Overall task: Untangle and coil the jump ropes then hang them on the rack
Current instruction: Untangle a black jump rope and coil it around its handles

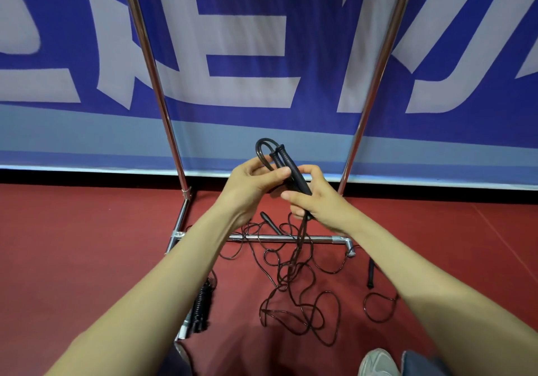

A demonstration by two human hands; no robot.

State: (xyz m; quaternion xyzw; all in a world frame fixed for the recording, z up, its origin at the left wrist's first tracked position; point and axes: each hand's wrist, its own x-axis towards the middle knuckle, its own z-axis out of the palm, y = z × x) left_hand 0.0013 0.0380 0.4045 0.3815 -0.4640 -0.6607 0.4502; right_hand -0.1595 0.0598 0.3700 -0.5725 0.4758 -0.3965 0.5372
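Two black jump rope handles (286, 161) are held together in front of me, tips up, with a short loop of black cord (262, 145) arching over their tops. My right hand (316, 198) grips the handles low down. My left hand (253, 182) pinches the cord and handles from the left. From my hands the cord drops into a tangled heap of black rope (294, 282) on the red floor. The chrome rack (157, 84) stands behind, its two uprights rising on either side of my hands.
The rack's base bar (279, 238) lies across the floor under the cords. A loose black handle (270, 222) rests by it, another handle (371, 273) lies at the right, and a coiled black bundle (202, 305) sits at the left. A blue-and-white banner (262, 55) backs the rack. My shoe (378, 362) is near the bottom edge.
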